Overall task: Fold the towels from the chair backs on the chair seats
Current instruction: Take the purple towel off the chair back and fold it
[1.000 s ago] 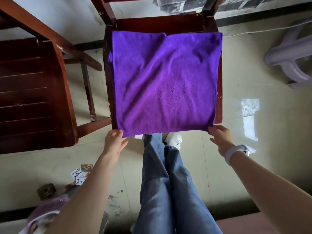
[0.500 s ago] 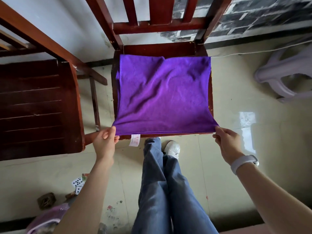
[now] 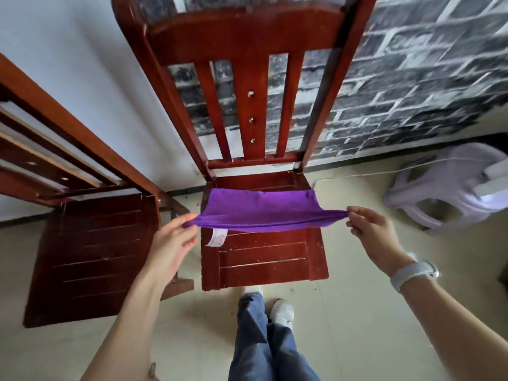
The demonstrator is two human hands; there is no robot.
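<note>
Now towel [image 3: 261,209] stretched left-right.

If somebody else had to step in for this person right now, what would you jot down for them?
Left hand pinches the near left corner of the purple towel; right hand pinches the near right corner.
The towel's far edge lies on the chair seat; the near edge is lifted above it, stretched between the hands.
Done: towel is off the chair back and on the seat.
Left: carry the near edge to the far edge, flatten, finish folding. The chair on the left shows no towel.
</note>
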